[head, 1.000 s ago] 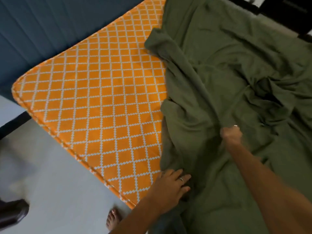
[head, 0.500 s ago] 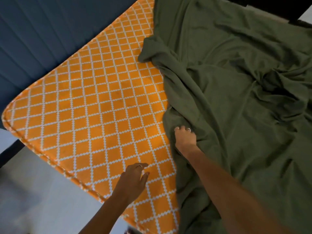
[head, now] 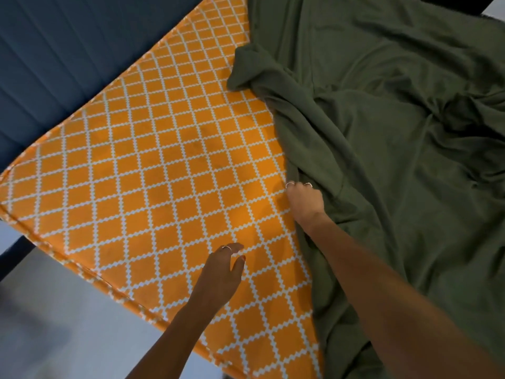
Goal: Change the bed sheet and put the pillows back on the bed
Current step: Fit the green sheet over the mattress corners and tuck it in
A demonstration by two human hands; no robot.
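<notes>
Right hand (head: 304,202) grips green sheet (head: 396,149); left hand (head: 221,274) seemingly loose.

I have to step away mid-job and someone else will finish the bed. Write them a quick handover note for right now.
Right hand: grips the edge of the green sheet.
Left hand: open over the bare mattress, holding nothing.
Sheet lies rumpled over the right part of the mattress; the left part and its near corner are uncovered.
Done: sheet is on the bed.
Left: spread it over the left side and put the pillows back. No pillows in view.
</notes>
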